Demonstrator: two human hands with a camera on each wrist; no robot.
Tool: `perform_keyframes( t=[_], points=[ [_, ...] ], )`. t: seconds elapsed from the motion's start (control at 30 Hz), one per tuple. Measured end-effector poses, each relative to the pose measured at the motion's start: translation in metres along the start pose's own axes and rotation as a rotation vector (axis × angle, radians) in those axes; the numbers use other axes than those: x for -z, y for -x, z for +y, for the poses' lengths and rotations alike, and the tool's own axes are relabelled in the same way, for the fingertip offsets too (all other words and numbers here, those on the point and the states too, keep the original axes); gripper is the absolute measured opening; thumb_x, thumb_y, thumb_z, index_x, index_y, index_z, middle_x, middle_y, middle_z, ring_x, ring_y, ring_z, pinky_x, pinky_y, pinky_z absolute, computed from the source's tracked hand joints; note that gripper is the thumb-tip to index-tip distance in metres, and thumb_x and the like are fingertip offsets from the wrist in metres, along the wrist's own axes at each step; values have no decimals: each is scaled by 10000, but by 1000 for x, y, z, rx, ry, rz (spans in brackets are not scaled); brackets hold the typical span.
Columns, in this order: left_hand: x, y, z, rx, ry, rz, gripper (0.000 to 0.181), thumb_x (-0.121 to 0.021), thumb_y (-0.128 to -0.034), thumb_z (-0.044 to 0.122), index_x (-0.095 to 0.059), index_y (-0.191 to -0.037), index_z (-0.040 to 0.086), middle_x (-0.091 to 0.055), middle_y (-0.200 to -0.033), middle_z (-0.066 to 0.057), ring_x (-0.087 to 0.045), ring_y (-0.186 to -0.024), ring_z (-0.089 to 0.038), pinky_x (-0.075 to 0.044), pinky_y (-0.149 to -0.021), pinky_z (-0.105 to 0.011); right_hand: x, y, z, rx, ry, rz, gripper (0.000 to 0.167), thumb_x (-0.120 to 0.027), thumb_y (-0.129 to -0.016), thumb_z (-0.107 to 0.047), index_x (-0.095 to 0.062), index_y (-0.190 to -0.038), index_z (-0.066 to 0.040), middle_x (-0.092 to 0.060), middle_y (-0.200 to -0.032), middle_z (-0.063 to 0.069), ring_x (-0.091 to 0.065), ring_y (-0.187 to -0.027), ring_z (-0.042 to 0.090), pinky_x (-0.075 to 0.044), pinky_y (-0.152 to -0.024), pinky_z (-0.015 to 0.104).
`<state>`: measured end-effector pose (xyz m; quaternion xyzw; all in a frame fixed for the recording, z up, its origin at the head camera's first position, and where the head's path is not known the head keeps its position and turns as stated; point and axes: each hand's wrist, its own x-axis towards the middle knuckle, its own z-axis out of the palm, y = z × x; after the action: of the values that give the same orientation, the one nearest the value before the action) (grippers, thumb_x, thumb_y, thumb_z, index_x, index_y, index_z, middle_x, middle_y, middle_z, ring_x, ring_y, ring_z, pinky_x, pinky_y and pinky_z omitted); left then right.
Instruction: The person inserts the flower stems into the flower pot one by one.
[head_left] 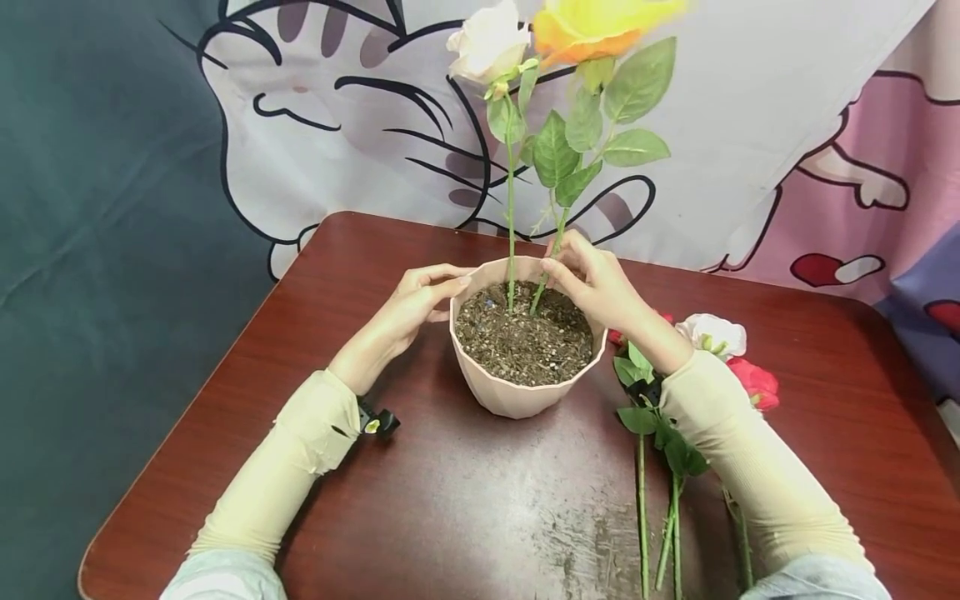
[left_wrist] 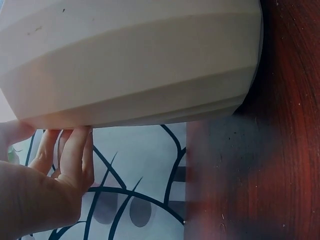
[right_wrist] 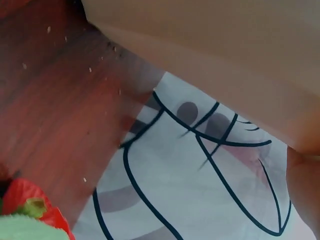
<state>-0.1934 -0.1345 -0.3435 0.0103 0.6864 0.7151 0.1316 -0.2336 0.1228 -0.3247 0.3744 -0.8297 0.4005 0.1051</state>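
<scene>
A pale pink faceted flower pot [head_left: 513, 397] filled with dark soil [head_left: 525, 346] stands on the table. My left hand [head_left: 401, 310] holds its left rim, the thumb at the top edge and the fingers against the outer wall, as the left wrist view also shows. With thumb and fingers my right hand [head_left: 603, 287] pinches the lower stem of a yellow-orange rose [head_left: 592, 33], whose foot meets the soil. A white rose [head_left: 489, 46] stands upright in the soil to its left. The right wrist view shows the pot wall [right_wrist: 215, 55] but little of the hand.
Beneath and beside my right forearm lie more cut roses, among them a white rose [head_left: 712, 335] and a red rose [head_left: 756, 383], their green stems [head_left: 642, 517] pointing toward me. The reddish-brown table [head_left: 420, 500] carries bits of soil. Behind it hangs a cat-printed cloth [head_left: 315, 158].
</scene>
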Motion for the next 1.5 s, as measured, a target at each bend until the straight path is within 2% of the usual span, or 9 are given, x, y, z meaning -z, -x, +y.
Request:
perform_keyframes(
  t=[0.27, 0.33, 0.57, 0.73, 0.93, 1.07, 1.2, 1.37, 1.5],
  points=[
    [-1, 1, 0, -8, 9, -4, 344, -596, -909, 181, -591, -1226, 44, -565, -1146, -28, -542, -968, -136, -515, -778, -336, -2, 1, 1, -36, 5, 70, 347, -633, -888, -80, -509, -1209, -34, -632, -950, 62, -545, -786, 99, -436, -694, 221],
    [-1, 2, 1, -7, 12, -2, 344, -595, -910, 177, -590, -1226, 40, -564, -1147, -28, -537, -972, -135, -516, -769, -325, -2, 1, -2, -52, 2, 71, 347, -630, -888, -70, -508, -1208, -17, -633, -956, 89, -551, -801, 116, -437, -709, 233],
    [-2, 2, 0, -2, 15, 3, 345, -598, -907, 181, -593, -1223, 42, -568, -1153, -30, -538, -980, -136, -516, -764, -314, 7, 4, -37, -91, -13, 105, 294, -591, -892, -2, -514, -1170, 56, -631, -949, 177, -566, -812, 183, -441, -734, 231],
    [-1, 1, -1, 6, -11, 0, 348, -605, -905, 215, -602, -1221, 70, -566, -1189, -35, -541, -1003, -142, -512, -789, -328, 13, 17, -34, -135, -34, 134, 291, -589, -902, -24, -514, -1176, 37, -636, -965, 165, -563, -852, 98, -441, -773, 209],
    [0, 1, 0, 6, -14, -4, 372, -601, -910, 210, -581, -1244, 48, -563, -1130, -41, -553, -949, -136, -516, -769, -311, 27, 45, -8, -126, 32, 135, 357, -637, -881, -61, -525, -1220, -55, -649, -971, 61, -561, -808, 16, -462, -704, 182],
    [3, 2, 2, 10, -21, -18, 384, -596, -914, 211, -567, -1259, 47, -565, -1140, -35, -553, -954, -127, -512, -785, -321, 45, 69, -10, -144, 81, 161, 423, -677, -819, 31, -529, -1210, -30, -652, -959, 108, -554, -784, -15, -449, -675, 148],
    [8, 3, 2, 8, -34, -31, 368, -588, -918, 211, -573, -1257, 69, -558, -1163, -29, -548, -973, -127, -503, -799, -329, 63, 96, -7, -204, 120, 167, 454, -720, -798, -16, -547, -1210, -95, -650, -944, 53, -555, -796, -8, -421, -663, 143],
    [8, 2, 1, 1, -37, -32, 325, -602, -913, 235, -620, -1217, 118, -562, -1174, -15, -535, -995, -128, -494, -801, -322, 79, 131, -3, -275, 190, 141, 450, -731, -793, -38, -552, -1200, -105, -632, -898, -1, -542, -785, -10, -416, -643, 118],
    [5, 0, 0, 3, -17, -36, 332, -614, -908, 239, -624, -1215, 112, -570, -1156, -16, -530, -998, -128, -500, -785, -306, 86, 156, -7, -306, 251, 107, 546, -750, -763, -11, -519, -1250, -95, -639, -919, 15, -540, -796, -70, -417, -636, 111]
  ],
)
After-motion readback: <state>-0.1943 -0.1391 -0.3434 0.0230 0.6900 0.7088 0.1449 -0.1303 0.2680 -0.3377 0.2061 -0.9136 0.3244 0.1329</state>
